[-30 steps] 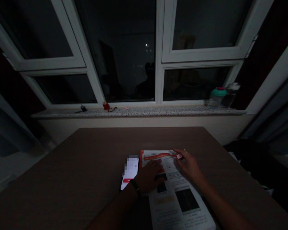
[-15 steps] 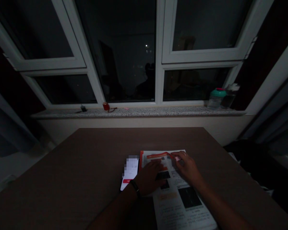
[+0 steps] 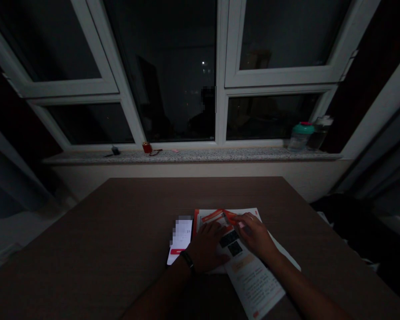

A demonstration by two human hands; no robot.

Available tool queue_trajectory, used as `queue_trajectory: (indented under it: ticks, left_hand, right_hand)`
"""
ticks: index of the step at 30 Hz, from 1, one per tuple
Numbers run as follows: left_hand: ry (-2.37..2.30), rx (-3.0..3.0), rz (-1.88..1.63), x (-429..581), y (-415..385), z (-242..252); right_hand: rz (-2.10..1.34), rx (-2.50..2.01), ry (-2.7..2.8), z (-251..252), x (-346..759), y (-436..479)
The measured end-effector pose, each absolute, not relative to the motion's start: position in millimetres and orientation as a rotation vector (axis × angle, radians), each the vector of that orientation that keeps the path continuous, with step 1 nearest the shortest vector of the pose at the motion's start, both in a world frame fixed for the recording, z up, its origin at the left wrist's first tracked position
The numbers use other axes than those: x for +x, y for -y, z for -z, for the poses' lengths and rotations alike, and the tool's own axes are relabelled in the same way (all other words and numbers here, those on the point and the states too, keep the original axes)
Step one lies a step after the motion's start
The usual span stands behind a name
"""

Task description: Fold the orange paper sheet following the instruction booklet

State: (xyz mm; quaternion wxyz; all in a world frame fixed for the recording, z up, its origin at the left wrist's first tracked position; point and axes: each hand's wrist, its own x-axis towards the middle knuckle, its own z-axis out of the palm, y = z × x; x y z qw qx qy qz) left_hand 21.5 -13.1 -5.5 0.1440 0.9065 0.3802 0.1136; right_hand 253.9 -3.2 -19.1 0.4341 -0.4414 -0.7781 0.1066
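Printed leaflet (image 3: 256, 284) slants toward the surface's (image 3: 86, 240) near right edge, the right hand (image 3: 255, 235) pinching its folded top, the left hand (image 3: 205, 246) spread flat beside it.

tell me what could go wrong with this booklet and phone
The left hand sits right beside the lit phone, so it might nudge it or tap the screen. The booklet page under the right hand lies skewed and could crease or tear if pressed harder. The room is dim, so small print may be misread.
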Motion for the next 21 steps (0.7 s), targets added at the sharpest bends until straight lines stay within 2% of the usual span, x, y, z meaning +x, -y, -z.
queue_trajectory:
  ticks: [10, 21]
  left_hand:
    - [-1.192, 2.592, -0.365, 22.6, 9.5, 15.8]
    - [-1.366, 2.595, -0.502, 23.8, 12.3, 3.0]
  right_hand:
    - [-0.315, -1.126, 1.959, 22.8, 254.1, 2.1]
    - [-0.484, -1.136, 2.098, 24.0, 255.8, 0.7]
